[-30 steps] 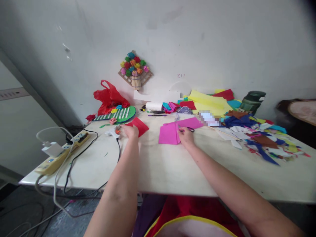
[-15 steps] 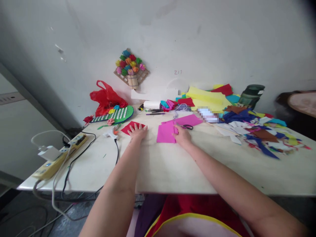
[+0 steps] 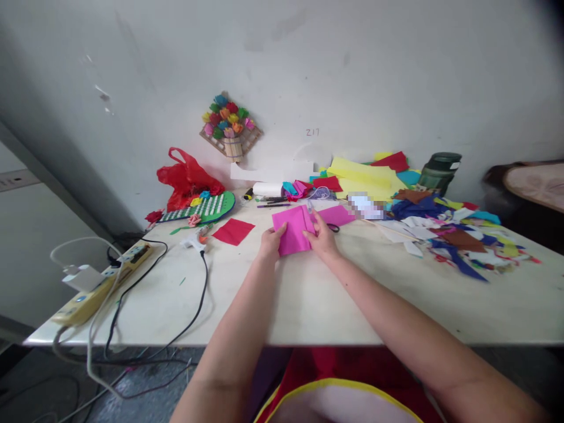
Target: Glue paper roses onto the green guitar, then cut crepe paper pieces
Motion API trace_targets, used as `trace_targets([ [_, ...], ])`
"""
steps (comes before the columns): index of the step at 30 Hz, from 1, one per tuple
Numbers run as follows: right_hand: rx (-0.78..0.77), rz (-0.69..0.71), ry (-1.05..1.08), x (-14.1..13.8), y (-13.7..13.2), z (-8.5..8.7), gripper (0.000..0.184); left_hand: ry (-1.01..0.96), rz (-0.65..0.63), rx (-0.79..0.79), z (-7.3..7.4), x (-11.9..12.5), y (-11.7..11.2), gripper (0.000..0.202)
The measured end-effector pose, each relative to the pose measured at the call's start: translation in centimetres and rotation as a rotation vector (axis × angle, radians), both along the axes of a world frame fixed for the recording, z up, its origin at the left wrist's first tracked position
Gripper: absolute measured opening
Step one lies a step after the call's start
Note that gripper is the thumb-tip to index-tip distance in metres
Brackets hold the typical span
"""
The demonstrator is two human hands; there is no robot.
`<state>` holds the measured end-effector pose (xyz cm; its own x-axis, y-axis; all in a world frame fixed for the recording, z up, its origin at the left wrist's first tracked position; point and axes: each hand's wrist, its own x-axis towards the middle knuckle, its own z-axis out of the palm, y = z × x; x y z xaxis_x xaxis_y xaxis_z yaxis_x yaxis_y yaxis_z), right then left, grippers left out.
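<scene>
Both my hands hold a pink paper square (image 3: 293, 231) just over the table. My left hand (image 3: 272, 241) grips its left edge, thumb on top and the other fingers underneath. At the right edge, my right hand (image 3: 324, 238) is closed on the paper, its thumb lying on top. Behind the right hand lies a second pink sheet (image 3: 338, 215), and a black scissors handle (image 3: 333, 228) shows beside the fingers. A red paper square (image 3: 233, 231) lies flat to the left of my left hand.
A glue gun (image 3: 194, 239) with its cord and a yellow power strip (image 3: 101, 288) are on the left. Paper scraps (image 3: 462, 235) and a green bottle (image 3: 440, 173) stand right. A red bag (image 3: 187, 176), pens (image 3: 274, 202) and a blurred phone (image 3: 366, 205) lie further back.
My left hand has left the red square and moved right to the pink square's left edge. The pink square has come up slightly off the table in both hands.
</scene>
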<state>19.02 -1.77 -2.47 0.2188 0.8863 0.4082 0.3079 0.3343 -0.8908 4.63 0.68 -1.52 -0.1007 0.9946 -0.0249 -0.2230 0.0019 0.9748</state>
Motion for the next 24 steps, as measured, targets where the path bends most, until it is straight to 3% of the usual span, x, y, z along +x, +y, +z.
trace_targets([
  [3, -0.028, 0.08, 0.281, 0.1, -0.2, 0.6, 0.076, -0.058, -0.06, 0.082, 0.2, -0.2, -0.5, 0.045],
  [8, -0.223, 0.368, 0.552, 0.5, -0.8, 1.3, 0.042, 0.057, -0.084, 0.213, 0.7, 0.0, -0.9, 0.044],
  [13, -0.258, 0.35, 0.572, 0.6, -0.9, 0.9, 0.035, 0.197, -0.068, 0.249, 0.6, 0.5, -0.9, 0.041],
  [21, -0.199, 0.242, 0.422, 0.3, -0.5, 0.3, 0.036, 0.681, 0.229, 0.207, 0.3, 0.7, -0.5, 0.045],
  [24, -0.155, 0.238, 0.285, -0.1, -0.9, 0.5, 0.032, 0.642, 0.27, 0.193, 0.8, 0.2, -0.6, 0.045],
])
